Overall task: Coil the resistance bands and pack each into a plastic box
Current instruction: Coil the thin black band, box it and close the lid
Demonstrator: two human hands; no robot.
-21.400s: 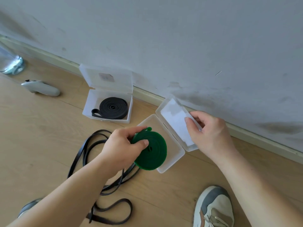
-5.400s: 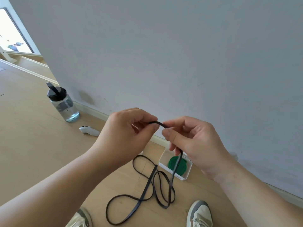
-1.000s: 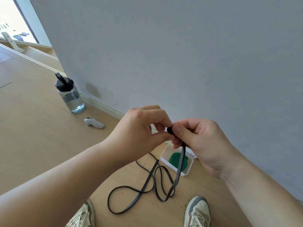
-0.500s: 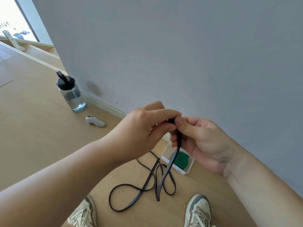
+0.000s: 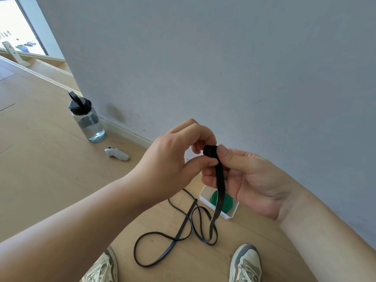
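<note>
Head view, looking down at both hands in front of a grey wall (image 5: 223,58). The black band (image 5: 220,181) is a flat, narrow, matte strip. Its upper end is wound into a small roll (image 5: 210,151), tight and only a few turns thick, held at the centre of the view. The left hand (image 5: 173,159) pinches this roll between thumb and curled fingers from the 9 o'clock side. The right hand (image 5: 250,180) lays its thumb against the roll from the 3 o'clock side, its other fingers curled in behind the strip.

From the roll the strip hangs straight toward 6 o'clock and crosses in front of the plastic box (image 5: 232,215). It then reaches the wooden floor (image 5: 50,180), where the rest lies uncoiled in loose, overlapping loops that run out toward 7 o'clock.

The plastic box is white and lies on the floor beside the wall, at 5 o'clock from the hands. In it lies the green band (image 5: 228,204), wound into a flat disc and partly hidden by the hanging strip and the right hand.

A water bottle (image 5: 87,121) with a black cap stands by the wall at 10 o'clock. A white controller (image 5: 117,154) lies near it. Two shoes (image 5: 246,263) show at the lower edge.
</note>
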